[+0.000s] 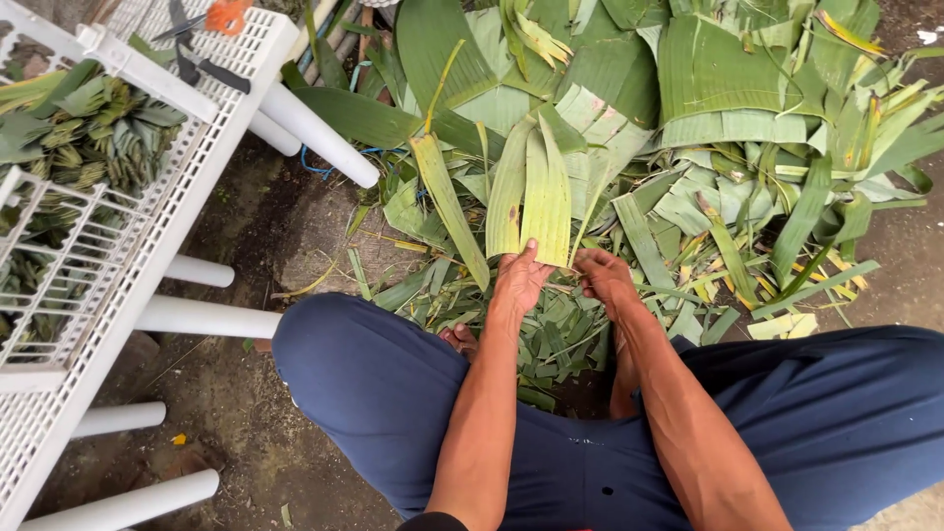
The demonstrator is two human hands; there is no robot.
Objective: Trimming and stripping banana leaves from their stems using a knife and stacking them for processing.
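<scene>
We look down on a seated person w/ both hands out front, between knees in dark blue trousers (pixel 393 383). The left hand (pixel 519 280) pinches the near end of a long, pale green leaf strip (pixel 531 192); the strip runs straight away from it, lying on the leaf pile. The right hand (pixel 606 277), just beside it and slightly apart, is curled shut on leaf material at the strip's near right edge; exactly what it grips we cannot tell.

Beyond & to the right of the hands, a deep heap of broad banana-type leaves (pixel 708 79) covers the ground, edges overlapping, w/ yellowed offcuts (pixel 777 324) at its near right fringe. Under the wrists lies a litter of small green trimmings (pixel 551 339).

Bare dirt floor (pixel 246 226) shows well left of the left hand, approx. the only open ground. Farther left stands a white perforated plastic rack (pixel 197 147) on round white legs; its compartments hold bundles of folded green leaf pieces (pixel 98 128). Scissors w/ an orange handle (pixel 211 20) rest on its far top edge.
</scene>
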